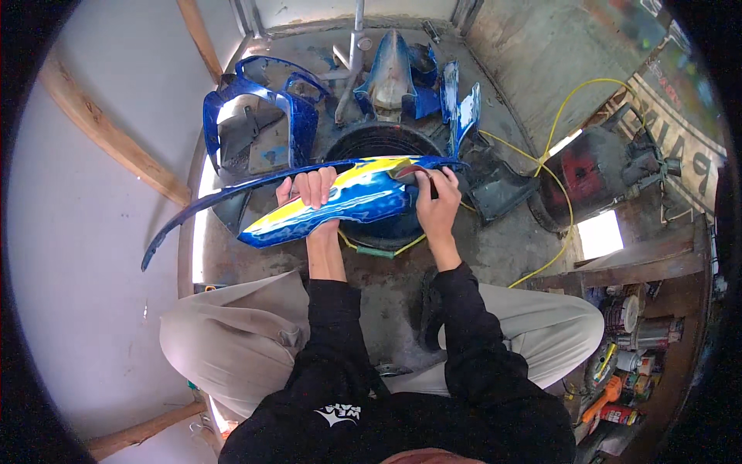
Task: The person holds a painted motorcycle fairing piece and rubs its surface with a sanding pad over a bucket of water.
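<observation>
My left hand [313, 188] is grasping a blue-and-yellow panel [363, 199] over a black bucket [382, 233], while my right hand [437, 199] is pinching a brownish scrap [403, 172] against its right end.

Beyond the bucket, a blue frame-like part [302, 124] and a pointed blue part [389, 71] are crowding the floor; to the right, dark pieces [498, 189] are lying before a dark tank [576, 182], with a yellow hose [570, 205] looping across it; the panel is covering my left palm and much of the bucket, my right fingers are partly hiding the scrap, and I cannot tell whether the long blue strip [185, 214] running leftward is joining the panel.
</observation>
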Demonstrator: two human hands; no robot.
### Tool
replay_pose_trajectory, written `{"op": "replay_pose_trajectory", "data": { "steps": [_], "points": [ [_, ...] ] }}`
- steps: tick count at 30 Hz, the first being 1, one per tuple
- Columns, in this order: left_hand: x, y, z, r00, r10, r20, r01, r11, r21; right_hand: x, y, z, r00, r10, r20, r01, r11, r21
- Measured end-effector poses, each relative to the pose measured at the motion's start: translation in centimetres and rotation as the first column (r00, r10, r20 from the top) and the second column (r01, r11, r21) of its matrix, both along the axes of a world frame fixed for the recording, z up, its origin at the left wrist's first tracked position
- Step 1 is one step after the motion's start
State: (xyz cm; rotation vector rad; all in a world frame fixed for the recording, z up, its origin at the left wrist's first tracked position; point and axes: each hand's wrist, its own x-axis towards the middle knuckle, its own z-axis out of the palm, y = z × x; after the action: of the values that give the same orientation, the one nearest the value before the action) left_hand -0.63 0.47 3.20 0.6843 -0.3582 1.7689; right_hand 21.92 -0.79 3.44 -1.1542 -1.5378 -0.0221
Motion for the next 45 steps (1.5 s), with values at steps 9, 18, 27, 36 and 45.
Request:
{"op": "replay_pose_trajectory", "data": {
  "steps": [9,18,27,36,45],
  "points": [
    [-0.2,-0.1,0.4,1.0,0.003,-0.026,-0.002,1.0,0.013,-0.8,-0.7,-0.6,0.974,0.201,0.1,-0.186,0.972,-0.14],
    [-0.5,-0.1,-0.4,1.0,-0.001,-0.02,0.001,1.0,0.005,-5.6,-5.0,1.0,0.86,0.495,-0.123,-0.51,0.838,-0.195],
    [-0.1,-0.4,0.2,1.0,0.0,-0.008,0.0,1.0,0.0,-1.4,-1.4,1.1,0.965,0.249,-0.077,-0.26,0.906,-0.334],
    [1.0,-0.5,1.0,1.0,-0.011,-0.005,0.011,0.999,-0.037,4.3,1.3,0.1,0.998,0.035,-0.061,-0.055,0.934,-0.352],
    [-0.1,-0.8,0.8,0.999,-0.012,-0.029,0.012,1.0,-0.027,-1.1,-1.9,0.3,0.959,0.273,-0.081,-0.284,0.937,-0.204]
  ]
}}
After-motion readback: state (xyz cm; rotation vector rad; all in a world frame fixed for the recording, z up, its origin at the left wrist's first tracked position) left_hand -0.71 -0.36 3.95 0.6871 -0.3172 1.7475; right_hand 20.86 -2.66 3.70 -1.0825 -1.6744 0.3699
